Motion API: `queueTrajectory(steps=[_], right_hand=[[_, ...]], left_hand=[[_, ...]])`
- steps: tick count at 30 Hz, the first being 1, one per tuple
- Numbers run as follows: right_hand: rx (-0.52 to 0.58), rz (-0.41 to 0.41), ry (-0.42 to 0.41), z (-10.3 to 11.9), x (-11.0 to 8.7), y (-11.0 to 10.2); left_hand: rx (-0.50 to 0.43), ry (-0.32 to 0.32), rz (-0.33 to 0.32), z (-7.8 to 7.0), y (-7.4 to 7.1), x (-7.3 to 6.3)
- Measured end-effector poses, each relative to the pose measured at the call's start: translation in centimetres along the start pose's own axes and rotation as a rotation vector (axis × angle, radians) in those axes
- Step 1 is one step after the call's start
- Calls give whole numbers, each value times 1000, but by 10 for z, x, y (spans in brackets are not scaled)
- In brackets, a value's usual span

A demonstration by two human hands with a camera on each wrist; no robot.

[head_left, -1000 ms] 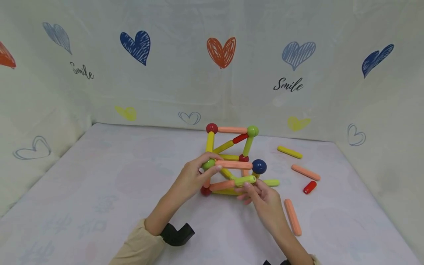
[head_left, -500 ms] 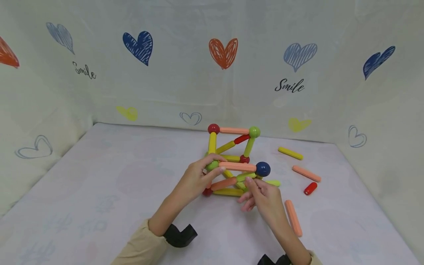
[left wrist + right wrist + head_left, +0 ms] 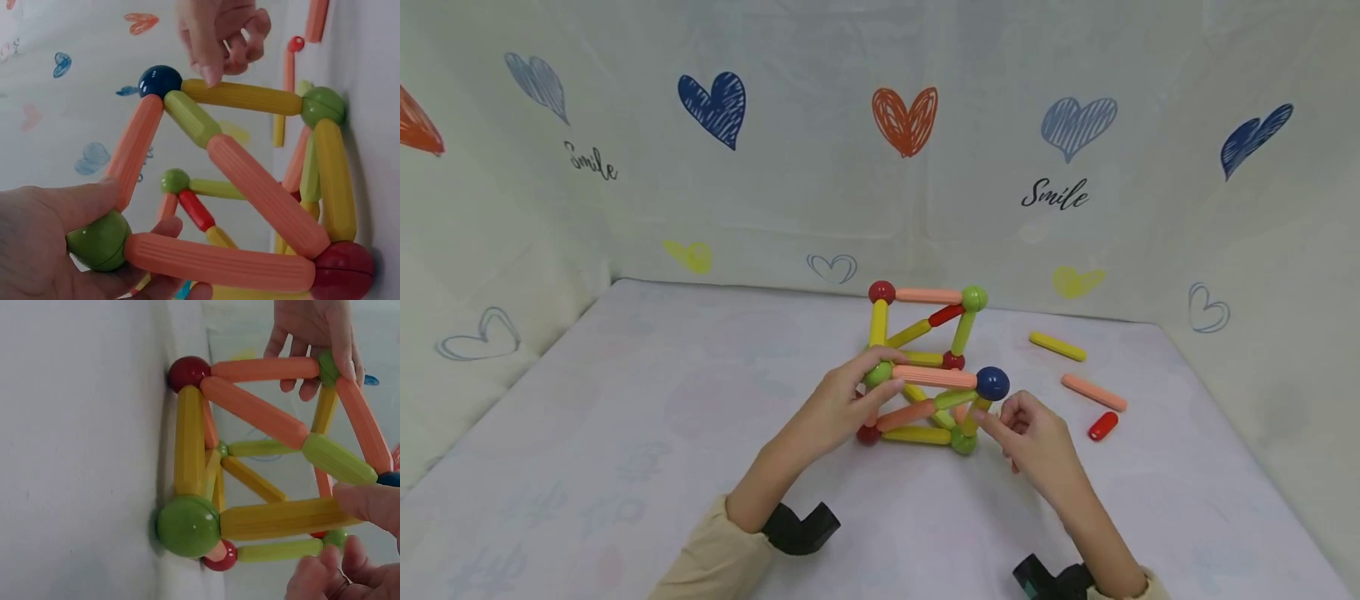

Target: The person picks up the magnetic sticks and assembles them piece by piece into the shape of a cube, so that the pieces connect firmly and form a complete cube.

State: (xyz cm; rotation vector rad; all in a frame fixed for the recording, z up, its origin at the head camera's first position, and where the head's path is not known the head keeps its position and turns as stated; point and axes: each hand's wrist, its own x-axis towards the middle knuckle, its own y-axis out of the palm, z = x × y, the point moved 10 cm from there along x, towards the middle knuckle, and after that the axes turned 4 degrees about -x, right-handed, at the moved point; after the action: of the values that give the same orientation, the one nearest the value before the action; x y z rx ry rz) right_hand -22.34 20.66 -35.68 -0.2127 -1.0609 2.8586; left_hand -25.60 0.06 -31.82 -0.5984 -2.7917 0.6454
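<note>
A frame of magnetic sticks and balls [image 3: 925, 434] stands on the table. My left hand [image 3: 842, 400] grips the green ball [image 3: 100, 240] at its near upper left corner. From that ball a salmon stick [image 3: 934, 377] runs to a dark blue ball [image 3: 992, 383]. A diagonal of a salmon stick [image 3: 269, 194] and a light green stick [image 3: 194, 119] joins the lower red ball [image 3: 342, 272] to the blue ball. My right hand [image 3: 1037, 437] touches the upright yellow stick [image 3: 281, 519] with the thumb. Its other fingers are loosely bent, apart from the stick.
Right of the frame lie a loose yellow stick [image 3: 1057, 346], a salmon stick [image 3: 1093, 392] and a short red stick [image 3: 1103, 426]. Behind the table hangs a white cloth [image 3: 775, 192] with printed hearts. Black wrist mounts [image 3: 801, 529] sit by the forearms.
The right hand has let go of the light green stick, which now meets the blue ball, and has shifted right to the yellow upright. The left hand keeps its grip.
</note>
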Motion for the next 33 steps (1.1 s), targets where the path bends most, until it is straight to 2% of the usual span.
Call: queueTrajectory(steps=[2,4,7,14,22,27,33], right_hand=[[-12,28,-28,-2,2,0],[-4,68,-68,-3,5,4],[14,111,-138,-3,8,13],[20,111,-230,2,8,22],[25,159,-276,15,-2,33],[20,177,-284,23,-11,45],[35,240,-344,34,-23,62]], left_hand=[[9,14,32,-1,-1,-1],[23,30,34,-2,-5,-1],[38,47,2,-2,-12,-1],[77,92,-51,-1,-22,2],[87,127,-163,4,-35,5],[73,106,-258,13,-45,6],[68,105,-356,21,-54,5]])
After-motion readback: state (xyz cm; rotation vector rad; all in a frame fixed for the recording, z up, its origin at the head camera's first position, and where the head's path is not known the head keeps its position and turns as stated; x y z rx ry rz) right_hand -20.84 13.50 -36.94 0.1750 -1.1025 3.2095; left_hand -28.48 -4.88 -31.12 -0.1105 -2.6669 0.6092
